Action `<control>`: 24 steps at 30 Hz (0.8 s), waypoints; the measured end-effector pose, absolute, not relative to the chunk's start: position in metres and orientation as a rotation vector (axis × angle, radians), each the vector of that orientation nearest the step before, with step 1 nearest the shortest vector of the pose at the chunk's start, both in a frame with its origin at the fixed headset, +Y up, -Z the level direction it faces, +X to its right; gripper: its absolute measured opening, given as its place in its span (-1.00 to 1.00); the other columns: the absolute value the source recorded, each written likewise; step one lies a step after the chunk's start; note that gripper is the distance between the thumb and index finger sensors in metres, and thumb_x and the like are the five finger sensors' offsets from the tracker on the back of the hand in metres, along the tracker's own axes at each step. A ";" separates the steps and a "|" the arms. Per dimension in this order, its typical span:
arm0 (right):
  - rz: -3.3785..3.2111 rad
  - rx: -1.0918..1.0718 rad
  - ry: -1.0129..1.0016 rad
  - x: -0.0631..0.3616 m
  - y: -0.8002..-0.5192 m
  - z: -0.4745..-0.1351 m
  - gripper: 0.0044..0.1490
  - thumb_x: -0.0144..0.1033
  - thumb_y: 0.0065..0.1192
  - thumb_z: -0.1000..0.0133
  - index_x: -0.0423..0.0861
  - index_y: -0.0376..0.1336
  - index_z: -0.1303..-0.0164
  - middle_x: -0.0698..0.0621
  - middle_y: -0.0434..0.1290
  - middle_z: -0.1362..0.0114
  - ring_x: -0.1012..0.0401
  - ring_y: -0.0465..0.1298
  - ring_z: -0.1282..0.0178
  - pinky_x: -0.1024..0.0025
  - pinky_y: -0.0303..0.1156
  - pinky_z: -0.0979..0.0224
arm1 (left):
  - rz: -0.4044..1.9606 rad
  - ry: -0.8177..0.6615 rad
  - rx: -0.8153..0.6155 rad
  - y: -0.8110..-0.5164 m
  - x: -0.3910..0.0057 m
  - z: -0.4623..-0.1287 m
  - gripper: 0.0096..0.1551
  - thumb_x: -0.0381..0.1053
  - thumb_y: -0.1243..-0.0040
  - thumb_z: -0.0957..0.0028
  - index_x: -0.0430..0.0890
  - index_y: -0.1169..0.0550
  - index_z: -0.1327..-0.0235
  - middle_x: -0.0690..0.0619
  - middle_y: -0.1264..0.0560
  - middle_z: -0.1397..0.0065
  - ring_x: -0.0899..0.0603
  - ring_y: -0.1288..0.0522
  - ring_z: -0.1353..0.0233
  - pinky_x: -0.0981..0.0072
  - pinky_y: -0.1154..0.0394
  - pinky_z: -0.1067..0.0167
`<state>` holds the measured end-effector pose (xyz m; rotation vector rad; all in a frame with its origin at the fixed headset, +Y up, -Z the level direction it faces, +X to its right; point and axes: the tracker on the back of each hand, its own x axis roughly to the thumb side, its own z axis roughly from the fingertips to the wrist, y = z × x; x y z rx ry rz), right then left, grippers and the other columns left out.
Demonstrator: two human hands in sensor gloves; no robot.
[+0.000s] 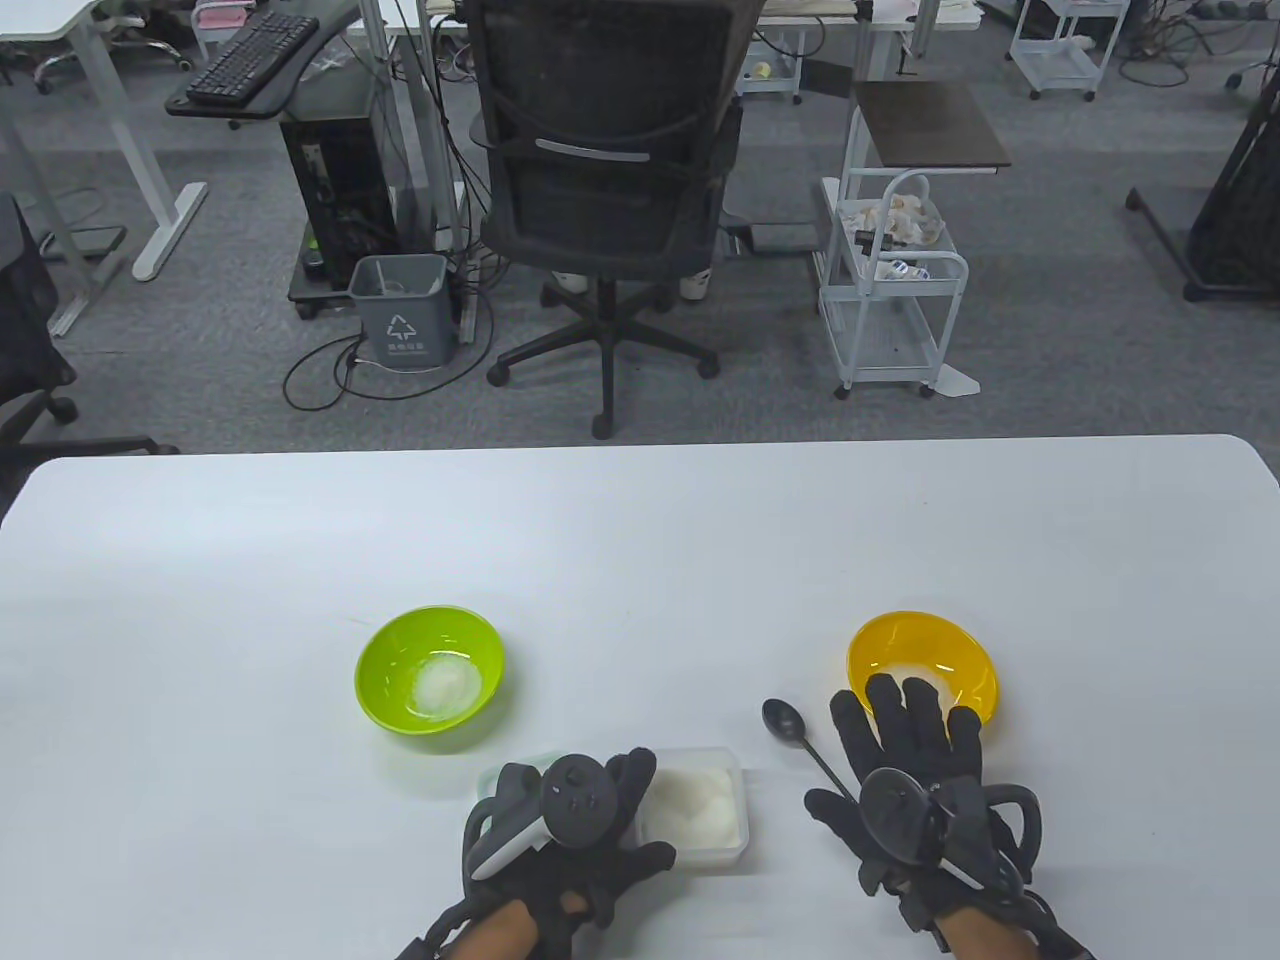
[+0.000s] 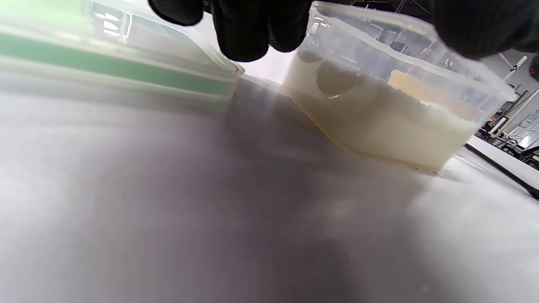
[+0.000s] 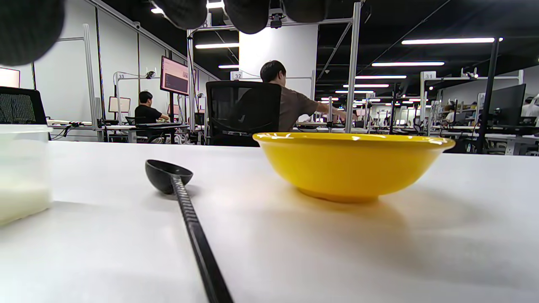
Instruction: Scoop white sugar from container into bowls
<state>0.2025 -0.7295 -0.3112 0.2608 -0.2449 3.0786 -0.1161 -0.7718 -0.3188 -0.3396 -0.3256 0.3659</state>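
Observation:
A clear container (image 1: 700,808) of white sugar sits at the front centre, with its lid (image 1: 508,778) beside it on the left. My left hand (image 1: 600,810) holds the container's left side between fingers and thumb. The left wrist view shows the fingers (image 2: 248,29) at the container's wall (image 2: 379,109). A green bowl (image 1: 385,690) and a yellow bowl (image 1: 880,645) each hold some sugar. A black spoon (image 1: 785,720) lies empty on the table. Its handle runs under my right hand (image 1: 905,740), which lies flat and spread, fingertips over the yellow bowl's near rim.
The lid (image 2: 109,63) has a green band and lies partly under my left hand. In the right wrist view the spoon (image 3: 168,174) lies left of the yellow bowl (image 3: 351,166). An office chair (image 1: 600,190) stands beyond the table's far edge (image 1: 640,445).

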 end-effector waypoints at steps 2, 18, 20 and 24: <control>3.076 0.259 -0.244 0.203 -0.729 -0.311 0.14 0.52 0.10 0.04 0.27 -0.18 -0.68 -0.06 -0.20 -0.83 -0.15 -0.15 -0.84 -0.34 -0.20 -0.69 | 0.361 -0.326 -0.341 -0.771 -0.116 -0.319 0.11 0.53 -0.15 0.15 0.26 -0.03 -0.65 0.14 -0.13 -0.77 -0.14 -0.27 -0.74 -0.18 -0.10 -0.63; 3.052 0.271 -0.227 0.203 -0.731 -0.309 0.13 0.51 0.11 0.04 0.25 -0.14 -0.68 -0.08 -0.16 -0.82 -0.16 -0.11 -0.83 -0.34 -0.18 -0.68 | 0.164 -0.272 -0.298 -0.730 -0.154 -0.335 0.08 0.50 -0.22 0.17 0.26 -0.14 -0.66 0.10 -0.07 -0.78 -0.16 -0.24 -0.75 -0.20 -0.08 -0.63; 3.052 0.275 -0.227 0.203 -0.731 -0.309 0.13 0.51 0.11 0.04 0.25 -0.13 -0.68 -0.08 -0.16 -0.82 -0.15 -0.11 -0.83 -0.33 -0.18 -0.68 | 0.088 -0.242 -0.372 -0.736 -0.164 -0.340 0.12 0.52 -0.23 0.18 0.27 -0.11 -0.67 0.10 -0.02 -0.80 -0.17 -0.18 -0.78 -0.21 -0.04 -0.65; 3.047 0.282 -0.221 0.203 -0.731 -0.309 0.12 0.51 0.12 0.04 0.25 -0.13 -0.68 -0.08 -0.15 -0.82 -0.15 -0.10 -0.83 -0.33 -0.18 -0.68 | 0.006 -0.206 -0.523 -0.760 -0.176 -0.347 0.22 0.54 -0.25 0.23 0.26 -0.02 -0.68 0.08 0.11 -0.80 -0.21 -0.03 -0.81 -0.23 0.06 -0.66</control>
